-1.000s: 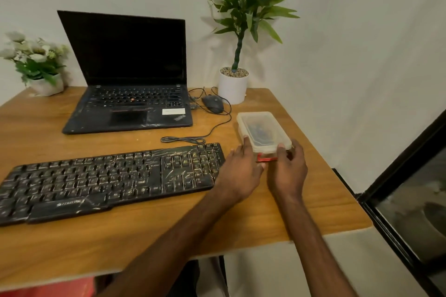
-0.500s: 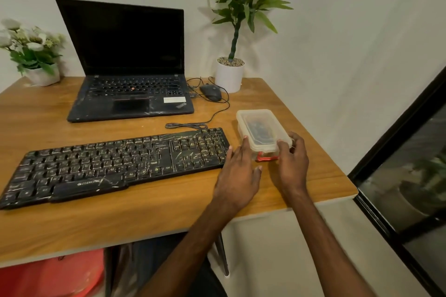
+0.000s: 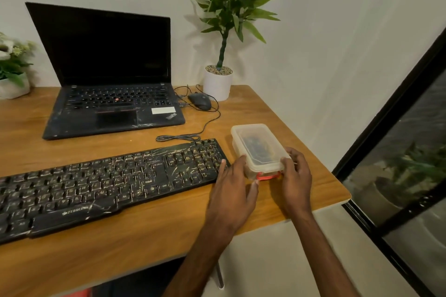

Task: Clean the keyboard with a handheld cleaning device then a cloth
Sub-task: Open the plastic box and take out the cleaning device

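- I've got both hands on the lidded plastic box [image 3: 259, 149] at the table's [image 3: 144, 248] right end.
- The right hand [image 3: 295, 176] curls round its near right corner; the left hand [image 3: 233, 190] lays straight fingers against its left side.
- The keyboard [image 3: 106, 183] lies just left of the box, its end beside the left hand.
- Behind are the laptop [image 3: 113, 103], mouse [image 3: 199, 101], coiled cable [image 3: 178, 137] and potted plant [image 3: 218, 84].

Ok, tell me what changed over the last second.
Little. The right hand has wrapped its fingers round the near right corner of the clear plastic lidded box; the left hand stays against its near left side. Box still shut on the wooden desk; black keyboard unmoved.
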